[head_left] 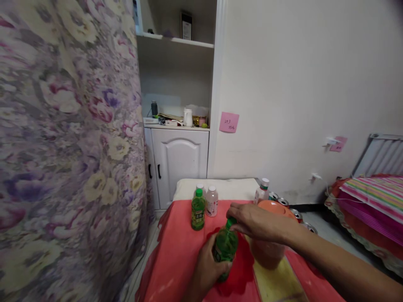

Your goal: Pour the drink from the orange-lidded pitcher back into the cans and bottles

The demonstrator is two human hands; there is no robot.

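Observation:
My left hand [208,266] is wrapped round the body of a green plastic bottle [227,247], which leans slightly to the right. At its top, the fingers of my right hand [248,219] close on the green bottle cap [231,221]. Whether the cap is loose from the neck I cannot tell. Beneath the bottle lies a red scalloped plate [244,268]. Beyond my left hand stands another green bottle [198,212] with its cap on, beside a clear white-capped bottle [212,202] and a similar one partly behind. My right forearm passes in front of an orange-topped container [273,206].
The red-covered table [170,256] carries a yellow mat [277,281] at the right. At its far right edge stand a white-capped bottle [262,191] and several drink cans [296,214]. A floral curtain [72,147] hangs to the left, a white cupboard [181,161] stands behind.

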